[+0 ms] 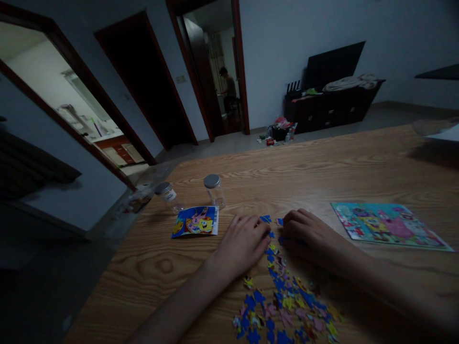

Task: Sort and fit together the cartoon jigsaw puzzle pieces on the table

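Observation:
Both my hands rest on the wooden table (322, 167) at the far end of a scatter of loose jigsaw pieces (283, 301). My left hand (242, 241) lies palm down, its fingers curled toward a few blue pieces (266, 219). My right hand (308, 234) is curled, fingertips pressed on small blue pieces (279, 221) between the two hands. What the fingers pinch, if anything, is hidden in the dim light.
A small cartoon picture card (195, 221) lies left of my hands, with two lidded clear jars (214, 190) (168, 196) behind it. A finished cartoon puzzle (387, 224) lies at right. A person sits in a far room through the doorway (229, 91).

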The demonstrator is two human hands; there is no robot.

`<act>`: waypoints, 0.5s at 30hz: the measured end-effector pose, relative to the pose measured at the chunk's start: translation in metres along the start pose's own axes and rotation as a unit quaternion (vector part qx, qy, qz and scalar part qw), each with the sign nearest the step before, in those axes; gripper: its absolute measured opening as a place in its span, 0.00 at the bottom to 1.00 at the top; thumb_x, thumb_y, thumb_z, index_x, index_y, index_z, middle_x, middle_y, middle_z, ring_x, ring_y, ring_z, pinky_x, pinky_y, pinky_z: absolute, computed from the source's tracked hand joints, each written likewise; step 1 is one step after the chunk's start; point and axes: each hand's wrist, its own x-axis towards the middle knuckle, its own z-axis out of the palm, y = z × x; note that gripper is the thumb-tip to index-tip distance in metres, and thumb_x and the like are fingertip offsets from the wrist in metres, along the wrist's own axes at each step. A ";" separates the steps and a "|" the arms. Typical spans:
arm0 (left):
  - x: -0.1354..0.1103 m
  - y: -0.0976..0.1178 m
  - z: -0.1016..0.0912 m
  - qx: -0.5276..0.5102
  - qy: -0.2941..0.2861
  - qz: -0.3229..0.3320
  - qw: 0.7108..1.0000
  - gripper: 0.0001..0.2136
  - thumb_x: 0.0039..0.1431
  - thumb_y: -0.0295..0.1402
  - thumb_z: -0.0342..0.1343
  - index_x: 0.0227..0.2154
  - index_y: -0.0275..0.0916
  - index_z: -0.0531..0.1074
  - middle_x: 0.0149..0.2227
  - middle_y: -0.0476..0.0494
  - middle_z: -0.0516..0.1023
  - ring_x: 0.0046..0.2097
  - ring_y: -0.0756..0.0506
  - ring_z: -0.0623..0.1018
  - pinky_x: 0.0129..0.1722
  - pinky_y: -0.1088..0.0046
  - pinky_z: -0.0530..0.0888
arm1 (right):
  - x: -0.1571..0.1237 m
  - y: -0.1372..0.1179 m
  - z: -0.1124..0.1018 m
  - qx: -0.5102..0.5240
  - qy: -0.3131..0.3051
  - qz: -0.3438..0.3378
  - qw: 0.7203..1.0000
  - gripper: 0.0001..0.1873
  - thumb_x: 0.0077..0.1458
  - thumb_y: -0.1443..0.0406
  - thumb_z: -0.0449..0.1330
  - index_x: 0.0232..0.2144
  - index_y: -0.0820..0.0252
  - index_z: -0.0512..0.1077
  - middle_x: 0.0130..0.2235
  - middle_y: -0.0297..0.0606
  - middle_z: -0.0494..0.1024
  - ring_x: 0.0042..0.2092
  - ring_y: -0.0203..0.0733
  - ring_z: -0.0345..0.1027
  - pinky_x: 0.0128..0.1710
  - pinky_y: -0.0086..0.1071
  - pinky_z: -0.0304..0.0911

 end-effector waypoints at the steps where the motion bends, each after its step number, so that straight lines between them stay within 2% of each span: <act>1: -0.003 0.001 -0.001 0.005 -0.010 0.001 1.000 0.06 0.72 0.33 0.58 0.47 0.39 0.77 0.48 0.41 0.80 0.52 0.38 0.78 0.58 0.54 0.73 | 0.000 0.001 -0.001 0.000 0.001 0.000 1.000 0.03 0.65 0.70 0.61 0.41 0.58 0.74 0.44 0.45 0.75 0.45 0.51 0.67 0.44 0.45 0.67; 5: -0.014 -0.005 0.000 -0.018 -0.041 0.045 0.998 0.12 0.75 0.33 0.55 0.57 0.41 0.74 0.58 0.42 0.78 0.60 0.39 0.76 0.63 0.56 0.70 | 0.000 0.003 -0.002 -0.009 0.014 -0.009 1.000 0.05 0.66 0.70 0.61 0.43 0.58 0.73 0.44 0.44 0.76 0.45 0.50 0.68 0.45 0.45 0.67; 7: -0.017 -0.009 0.002 -0.032 -0.044 0.065 0.996 0.13 0.75 0.30 0.55 0.58 0.43 0.74 0.62 0.44 0.77 0.61 0.40 0.75 0.65 0.55 0.68 | 0.000 0.004 -0.001 -0.017 0.026 -0.010 0.999 0.04 0.66 0.71 0.61 0.43 0.59 0.72 0.43 0.44 0.76 0.45 0.50 0.68 0.46 0.45 0.68; 12: -0.018 -0.010 0.002 -0.045 -0.045 0.088 0.994 0.08 0.74 0.30 0.56 0.51 0.42 0.76 0.53 0.45 0.83 0.54 0.41 0.80 0.59 0.55 0.72 | 0.002 0.004 0.001 -0.036 0.042 -0.019 0.998 0.04 0.67 0.70 0.60 0.43 0.57 0.71 0.44 0.43 0.77 0.45 0.50 0.68 0.46 0.45 0.68; 15: -0.016 -0.008 0.002 -0.051 -0.039 0.078 0.995 0.06 0.74 0.30 0.55 0.47 0.41 0.77 0.47 0.46 0.84 0.50 0.41 0.81 0.56 0.56 0.73 | 0.003 0.003 0.002 -0.035 0.045 -0.020 0.998 0.04 0.67 0.71 0.60 0.43 0.58 0.71 0.45 0.43 0.77 0.46 0.50 0.69 0.46 0.44 0.67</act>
